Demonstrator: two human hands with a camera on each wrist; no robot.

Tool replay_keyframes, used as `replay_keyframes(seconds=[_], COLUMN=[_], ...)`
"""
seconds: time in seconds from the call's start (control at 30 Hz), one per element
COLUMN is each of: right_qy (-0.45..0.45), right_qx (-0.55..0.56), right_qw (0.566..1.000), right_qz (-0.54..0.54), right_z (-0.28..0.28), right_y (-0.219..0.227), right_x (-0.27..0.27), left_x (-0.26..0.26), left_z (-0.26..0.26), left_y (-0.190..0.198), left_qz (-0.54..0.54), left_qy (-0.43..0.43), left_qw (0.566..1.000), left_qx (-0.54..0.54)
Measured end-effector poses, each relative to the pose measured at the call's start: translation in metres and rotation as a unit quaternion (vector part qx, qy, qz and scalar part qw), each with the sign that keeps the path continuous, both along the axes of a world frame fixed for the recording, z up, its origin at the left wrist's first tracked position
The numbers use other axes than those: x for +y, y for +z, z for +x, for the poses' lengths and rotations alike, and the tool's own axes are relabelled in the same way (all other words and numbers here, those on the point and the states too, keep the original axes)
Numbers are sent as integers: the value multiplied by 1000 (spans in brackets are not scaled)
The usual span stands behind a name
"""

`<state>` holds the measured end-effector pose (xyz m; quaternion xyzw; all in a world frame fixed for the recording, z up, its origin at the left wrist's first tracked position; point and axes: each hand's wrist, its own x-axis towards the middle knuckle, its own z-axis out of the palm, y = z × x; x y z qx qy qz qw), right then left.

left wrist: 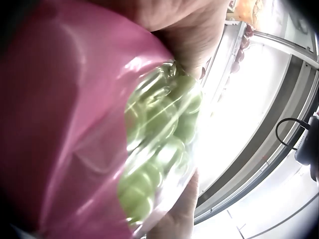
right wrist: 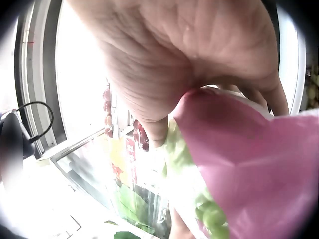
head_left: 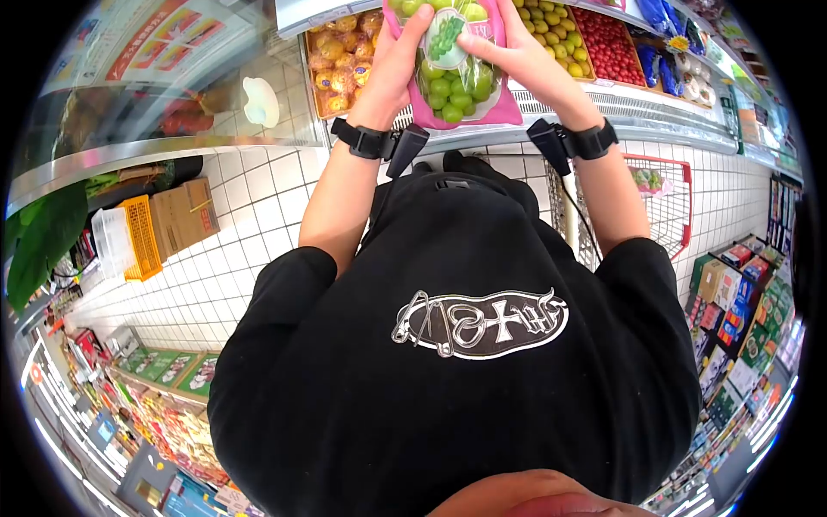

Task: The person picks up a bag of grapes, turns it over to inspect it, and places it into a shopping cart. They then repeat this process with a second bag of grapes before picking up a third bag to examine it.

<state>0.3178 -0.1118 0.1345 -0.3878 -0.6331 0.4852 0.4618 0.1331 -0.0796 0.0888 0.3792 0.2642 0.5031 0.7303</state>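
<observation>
A pink bag with a clear window shows green grapes inside and a round label at the top. My left hand grips its left side, thumb on the front; my right hand grips the right side, thumb beside the label. In the left wrist view the pink bag fills the left, with part of a hand above it. In the right wrist view my right hand lies over the edge of the bag; its far fingers are partly hidden behind the bag.
Wrapped yellow fruit, yellow-green fruit and red fruit lie in the display case beyond the bag. A red-edged cart with a package stands at the right. Crates and a carton are at the left.
</observation>
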Motion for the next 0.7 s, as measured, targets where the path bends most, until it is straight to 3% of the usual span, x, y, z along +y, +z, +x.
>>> replay_keyframes(seconds=[0.17, 0.3, 0.53, 0.63, 0.7], right_qy=[-12, 49, 43, 52, 51], right_qx=[45, 99, 48, 101, 116], right_qw=[995, 990, 996, 989, 988], right_qz=[-86, -93, -56, -93, -84], right_z=[14, 30, 53, 54, 55], right_y=[2, 2, -14, -5, -5], right_x=[2, 3, 18, 19, 23], left_x=[5, 19, 25, 24, 22], left_z=[18, 31, 50, 52, 53], left_y=[23, 27, 45, 51, 51], left_qz=[18, 16, -49, -87, -54], left_qy=[62, 71, 53, 28, 2], left_qw=[997, 996, 997, 996, 999], left_qx=[32, 50, 29, 9, 2])
